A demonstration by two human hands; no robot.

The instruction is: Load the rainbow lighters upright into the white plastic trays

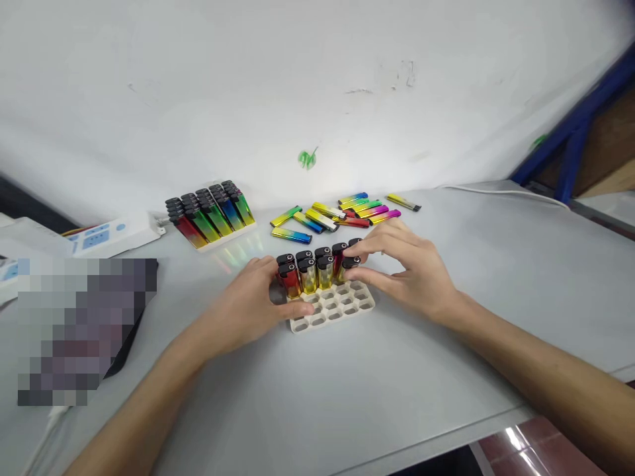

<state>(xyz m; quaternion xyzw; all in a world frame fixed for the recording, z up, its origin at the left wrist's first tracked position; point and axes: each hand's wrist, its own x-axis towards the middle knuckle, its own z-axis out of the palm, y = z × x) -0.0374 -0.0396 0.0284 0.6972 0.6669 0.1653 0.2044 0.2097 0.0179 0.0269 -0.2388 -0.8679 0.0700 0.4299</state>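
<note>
A cream-coloured tray [331, 311] with rows of oval holes stands on the grey table before me. Its back rows hold several upright lighters [308, 274] with black tops and shiny red or yellow bodies; its front holes show no lighters. My left hand [251, 301] grips the tray's left end, thumb over the front holes and fingers beside the red lighter. At the right end, my right hand [404, 264] has thumb and fingers closed on the black top of a yellow lighter [351, 263], which stands in the second row. Its lower end is partly hidden.
Behind the tray lie several loose shiny lighters [322, 215]. A second tray [225, 239] full of upright lighters stands back left. Left are a white power strip [106, 235] and a blurred-out dark object [94, 330] with a cable. A white wall [278, 99] bounds the table's back.
</note>
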